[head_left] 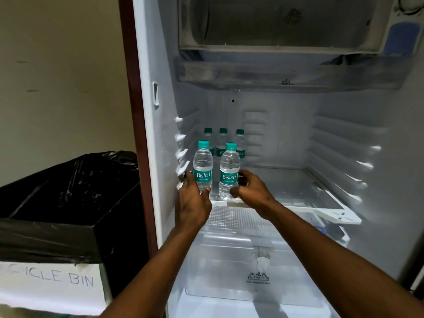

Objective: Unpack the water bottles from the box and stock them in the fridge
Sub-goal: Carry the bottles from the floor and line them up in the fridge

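Two forearms reach into an open fridge (160, 125). The left hand (192, 203) curls around one Bisleri bottle (202, 166); the right hand (252, 191) grips a second bottle (229, 173) just beside it, both upright at the glass shelf's (298, 191) front-left corner. Three more bottles (223, 143) stand behind. A black-lined bin (68, 203) sits left.

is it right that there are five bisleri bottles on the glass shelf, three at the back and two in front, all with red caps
Not quite: the caps are teal green, not red. The head view shows three back bottles and two front bottles on the glass shelf, with the left hand and right hand around the front pair.
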Demonstrator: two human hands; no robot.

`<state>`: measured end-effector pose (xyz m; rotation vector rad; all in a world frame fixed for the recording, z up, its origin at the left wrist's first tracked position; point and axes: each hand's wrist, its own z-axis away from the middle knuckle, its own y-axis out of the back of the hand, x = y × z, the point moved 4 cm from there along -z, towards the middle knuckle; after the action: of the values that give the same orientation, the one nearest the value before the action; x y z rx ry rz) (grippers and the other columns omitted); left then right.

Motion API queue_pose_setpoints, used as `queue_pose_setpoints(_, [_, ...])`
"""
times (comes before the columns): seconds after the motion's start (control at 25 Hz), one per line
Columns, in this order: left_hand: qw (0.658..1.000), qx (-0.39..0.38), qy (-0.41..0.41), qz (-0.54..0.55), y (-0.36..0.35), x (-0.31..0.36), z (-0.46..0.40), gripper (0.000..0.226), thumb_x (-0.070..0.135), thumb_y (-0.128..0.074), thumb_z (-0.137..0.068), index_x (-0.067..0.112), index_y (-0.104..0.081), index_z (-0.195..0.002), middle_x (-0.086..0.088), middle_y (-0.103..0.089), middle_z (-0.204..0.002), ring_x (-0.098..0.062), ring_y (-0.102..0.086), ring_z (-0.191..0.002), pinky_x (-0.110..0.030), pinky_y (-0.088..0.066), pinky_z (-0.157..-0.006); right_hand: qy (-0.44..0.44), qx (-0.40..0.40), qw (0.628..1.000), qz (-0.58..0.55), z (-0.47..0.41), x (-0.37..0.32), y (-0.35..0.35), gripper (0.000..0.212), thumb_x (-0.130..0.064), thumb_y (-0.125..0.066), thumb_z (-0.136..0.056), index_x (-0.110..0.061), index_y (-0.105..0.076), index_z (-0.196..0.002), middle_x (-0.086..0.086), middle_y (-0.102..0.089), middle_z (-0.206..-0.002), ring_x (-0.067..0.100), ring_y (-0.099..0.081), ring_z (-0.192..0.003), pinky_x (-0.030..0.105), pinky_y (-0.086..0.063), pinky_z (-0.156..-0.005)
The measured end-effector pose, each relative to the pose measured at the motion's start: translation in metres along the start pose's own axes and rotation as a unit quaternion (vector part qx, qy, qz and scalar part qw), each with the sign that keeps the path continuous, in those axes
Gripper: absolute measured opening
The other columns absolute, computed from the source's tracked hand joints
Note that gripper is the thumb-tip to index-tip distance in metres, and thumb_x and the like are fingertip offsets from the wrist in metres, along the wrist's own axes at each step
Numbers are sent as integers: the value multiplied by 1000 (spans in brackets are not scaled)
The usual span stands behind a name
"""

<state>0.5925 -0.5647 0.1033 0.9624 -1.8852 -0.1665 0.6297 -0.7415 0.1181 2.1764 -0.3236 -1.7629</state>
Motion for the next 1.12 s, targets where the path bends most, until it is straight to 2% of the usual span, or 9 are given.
queue_pose_setpoints(0.12, [997, 54, -50, -37, 0, 1, 29, 68, 36, -54, -98, 8, -29, -154, -9, -41, -155, -28, -41, -140, -38, -37, -113, -54, 75, 982, -165, -8, 6, 19, 50, 6, -60, -85, -12, -55, -132, 6, -64, -109, 22, -63, -93, 44, -55, -91])
queue_pose_setpoints(0.24, [976, 126, -173, -49, -4, 4, 45, 55, 40, -56, -95, 12, -50, -142, -8, -53, -142, -24, -47, -131, -36, -42, -107, -85, 166, 961, -202, -22, 23, 41, 49, 0, -61, -85, -15, -56, -131, 10, -63, -115, 25, -62, -100, 43, -56, -92])
queue_pose_setpoints(0.32, [963, 118, -233, -61, -12, 4, 44, 41, 40, -56, -96, 15, -63, -127, -6, -63, -127, -23, -56, -119, -37, -48, -99, -86, 198, 964, -155, -32, 30, 52, 47, -8, -65, -87, -19, -55, -132, 8, -62, -123, 25, -61, -107, 42, -54, -96])
queue_pose_setpoints(0.44, [959, 107, -251, -81, -20, 2, 32, 30, 40, -55, -97, 16, -71, -104, -2, -71, -105, -21, -66, -97, -35, -55, -84, -43, 202, 978, -20, -54, 22, 64, 52, -20, -71, -90, -21, -50, -137, 6, -64, -123, 22, -59, -104, 32, -49, -88])
queue_pose_setpoints(0.6, [949, 122, -258, -134, -27, -1, 27, 37, 45, -51, -98, 16, -73, -88, 0, -74, -90, -20, -66, -84, -32, -54, -75, -3, 165, 976, 140, -103, 7, 65, 75, -46, -76, -84, -23, -40, -146, 10, -59, -137, 28, -58, -121, 40, -51, -101])
queue_pose_setpoints(0.76, [938, 138, -266, -171, -33, -5, 29, 37, 48, -53, -96, 18, -72, -88, -1, -74, -89, -20, -66, -84, -32, -53, -74, -24, 140, 981, 130, -146, 7, 54, 92, -54, -74, -83, -20, -27, -154, 12, -50, -148, 31, -52, -131, 35, -45, -104])
queue_pose_setpoints(0.88, [927, 149, -290, -185, -35, -7, 31, 36, 48, -54, -96, 18, -72, -88, -1, -73, -89, -21, -66, -82, -31, -53, -71, -35, 136, 985, 101, -165, 20, 42, 93, -52, -73, -85, -19, -23, -156, 13, -49, -148, 32, -52, -130, 35, -45, -104])
queue_pose_setpoints(1.0, [920, 163, -301, -191, -38, -10, 30, 39, 51, -51, -96, 19, -72, -88, -1, -73, -88, -20, -66, -80, -29, -51, -70, -37, 135, 987, 72, -173, 38, 27, 80, -44, -70, -89, -19, -30, -153, 15, -52, -144, 34, -55, -125, 42, -47, -105])
queue_pose_setpoints(1.12, [918, 174, -300, -193, -40, -10, 29, 38, 49, -51, -97, 19, -72, -86, -1, -72, -85, -21, -64, -77, -29, -50, -67, -19, 155, 980, 121, -179, 51, 20, 59, -41, -67, -91, -18, -47, -142, 13, -58, -137, 32, -57, -120, 41, -48, -102])
